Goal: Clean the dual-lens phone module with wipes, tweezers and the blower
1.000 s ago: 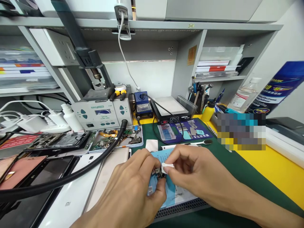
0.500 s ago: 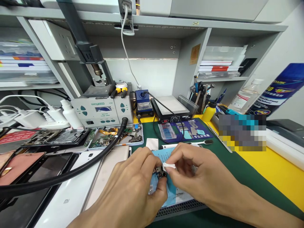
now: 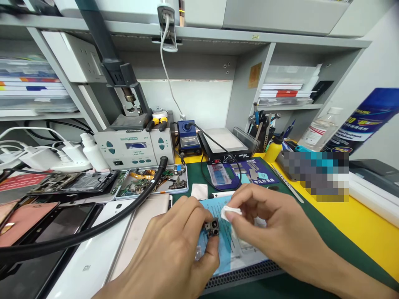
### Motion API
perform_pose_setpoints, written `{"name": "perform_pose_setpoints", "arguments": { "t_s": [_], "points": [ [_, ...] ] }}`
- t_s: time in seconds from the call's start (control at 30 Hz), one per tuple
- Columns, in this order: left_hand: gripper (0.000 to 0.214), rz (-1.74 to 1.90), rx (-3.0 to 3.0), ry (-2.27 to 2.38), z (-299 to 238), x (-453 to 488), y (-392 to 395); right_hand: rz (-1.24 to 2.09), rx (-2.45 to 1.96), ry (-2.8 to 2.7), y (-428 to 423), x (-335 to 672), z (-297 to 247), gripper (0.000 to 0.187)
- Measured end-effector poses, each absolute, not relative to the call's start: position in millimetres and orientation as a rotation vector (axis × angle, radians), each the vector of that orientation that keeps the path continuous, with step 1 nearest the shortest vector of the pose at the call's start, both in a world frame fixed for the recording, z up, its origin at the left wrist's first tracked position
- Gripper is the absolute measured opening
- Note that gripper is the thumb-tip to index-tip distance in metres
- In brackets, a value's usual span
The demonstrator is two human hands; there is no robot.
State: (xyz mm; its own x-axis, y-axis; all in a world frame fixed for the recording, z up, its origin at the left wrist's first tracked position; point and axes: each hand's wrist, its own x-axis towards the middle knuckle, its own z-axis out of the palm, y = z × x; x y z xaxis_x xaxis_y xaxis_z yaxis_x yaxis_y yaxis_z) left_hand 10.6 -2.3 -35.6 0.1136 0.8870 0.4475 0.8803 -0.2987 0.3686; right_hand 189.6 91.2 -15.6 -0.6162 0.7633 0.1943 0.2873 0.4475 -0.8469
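Note:
My left hand (image 3: 177, 245) pinches a small phone camera module (image 3: 213, 226) between thumb and fingers, its two dark lenses turned toward the right. Just to the right, my right hand (image 3: 264, 220) grips a folded white wipe (image 3: 230, 211) between thumb and forefinger. A small gap separates the wipe from the module. Under both hands lies a blue and white printed packet (image 3: 222, 257), partly covered by them. Another white square wipe (image 3: 199, 191) rests on the green mat beyond my left hand.
Phones and back covers (image 3: 93, 245) lie at left, crossed by a thick black hose (image 3: 124, 220). A tray (image 3: 183, 189) of circuit boards sits behind them, before a grey rework station (image 3: 134, 145). A heating plate (image 3: 224, 139) stands at the back. Bottles and a blue spray can (image 3: 368, 120) stand right.
My right hand has drawn the white wipe away from the camera module, to the right and slightly up. The lenses now show. My left hand keeps its hold, nearly in place.

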Motion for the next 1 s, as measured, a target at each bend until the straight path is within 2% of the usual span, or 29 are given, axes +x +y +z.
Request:
{"name": "perform_pose_setpoints", "arguments": {
  "t_s": [0.23, 0.4, 0.57, 0.77, 1.0],
  "points": [
    [0.025, 1.084, 2.322, 1.800, -37, 8, -4, 1.720, -0.883, -1.848, 98, 194, -5, 0.016],
    [0.023, 1.087, 2.308, 1.796, -36, 8, -4, 1.902, -0.801, -1.783, 102, 196, -9, 0.019],
    [0.022, 1.090, 2.275, 1.815, -34, 11, -3, 1.761, -0.856, -1.934, 102, 195, -8, 0.016],
    [0.020, 1.070, 2.199, 1.780, -32, 13, -2, 1.341, -0.924, -2.209, 93, 193, -8, 0.016],
    [0.018, 1.015, 2.194, 1.794, -31, 15, 0, 1.145, -0.824, -2.278, 90, 188, -21, 0.009]
  ]
}}
